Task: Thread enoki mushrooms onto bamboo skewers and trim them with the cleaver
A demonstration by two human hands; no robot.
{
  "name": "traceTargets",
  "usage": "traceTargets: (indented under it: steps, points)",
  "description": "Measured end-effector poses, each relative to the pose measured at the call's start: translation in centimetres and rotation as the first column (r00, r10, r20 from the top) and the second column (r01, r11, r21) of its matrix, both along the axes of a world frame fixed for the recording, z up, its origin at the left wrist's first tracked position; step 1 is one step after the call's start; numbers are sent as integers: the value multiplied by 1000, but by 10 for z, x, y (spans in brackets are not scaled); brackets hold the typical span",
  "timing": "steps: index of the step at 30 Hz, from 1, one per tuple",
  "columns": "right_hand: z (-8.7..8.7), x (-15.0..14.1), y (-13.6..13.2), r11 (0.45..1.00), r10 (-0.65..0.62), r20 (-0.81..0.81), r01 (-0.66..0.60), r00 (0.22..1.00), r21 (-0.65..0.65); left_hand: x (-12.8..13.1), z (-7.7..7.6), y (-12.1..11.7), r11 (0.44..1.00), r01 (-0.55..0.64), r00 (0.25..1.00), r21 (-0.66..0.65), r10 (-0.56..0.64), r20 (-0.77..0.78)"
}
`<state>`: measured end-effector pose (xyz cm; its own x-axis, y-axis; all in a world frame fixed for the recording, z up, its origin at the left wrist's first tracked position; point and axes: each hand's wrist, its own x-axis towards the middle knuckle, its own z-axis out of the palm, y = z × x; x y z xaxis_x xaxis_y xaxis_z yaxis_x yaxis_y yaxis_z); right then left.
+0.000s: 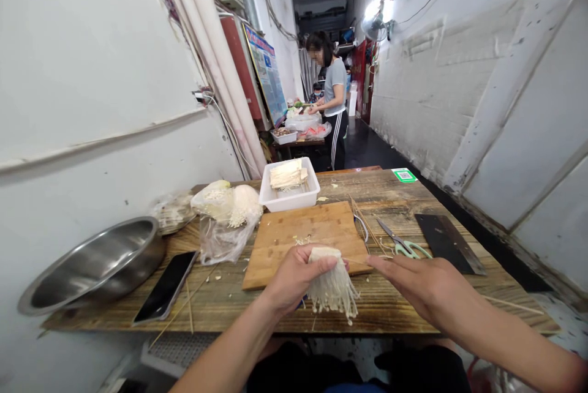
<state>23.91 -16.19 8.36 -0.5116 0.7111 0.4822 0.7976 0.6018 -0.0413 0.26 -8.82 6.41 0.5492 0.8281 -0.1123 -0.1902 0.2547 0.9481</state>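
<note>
My left hand (pixel 298 273) is closed around a bunch of enoki mushrooms (pixel 331 288), thumb across its front, with the thin stems and small caps hanging downward. A thin wooden skewer (pixel 356 261) runs from the bunch to the fingertips of my right hand (pixel 418 280), which pinch its other end. Both hands are over the near edge of a bamboo cutting board (pixel 303 228), where a few mushroom scraps lie. Behind the board, a white plastic tub (pixel 289 200) holds enoki pieces (pixel 288 175) on skewers.
Scissors (pixel 404 246), a cleaver (pixel 448 243) and loose skewers (pixel 367 221) lie right of the board. Left are bagged enoki (pixel 229 215), a black phone (pixel 165 286) and a steel basin (pixel 96 264). A co-worker (pixel 337 93) stands at a farther table.
</note>
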Motion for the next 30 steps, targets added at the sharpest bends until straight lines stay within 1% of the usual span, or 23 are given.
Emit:
traceTargets:
  steps: [2,4,10,13,18,21,24,27,30]
  points:
    - [5,-2,-4,997,56,16,-55,998,-56,2,1,-3,999,25,999,23,-25,-28]
    - [9,-1,-8,994,70,15,-69,997,-85,4,3,-7,998,45,998,38,-43,-53]
    - [13,6,-11,993,112,-20,-113,993,-42,7,9,-15,996,80,995,36,-78,-59]
    - [13,7,-12,993,109,-19,-110,994,-39,9,11,-17,997,73,996,35,-71,-62]
    - [13,3,-13,990,116,-40,-119,992,-79,13,16,-21,999,46,997,6,-45,-70]
    - [14,0,-14,990,105,-38,-108,994,-89,16,18,-22,999,49,997,-9,-49,-53]
    - [17,-3,-15,989,82,-15,-83,996,-123,19,18,-23,998,61,998,-14,-62,-34]
    - [22,-6,-14,984,71,-30,-75,997,-164,21,17,-22,998,57,998,-24,-58,-9]
    - [25,-5,-11,986,44,-67,-54,997,-158,21,16,-21,997,64,997,-46,-61,52]
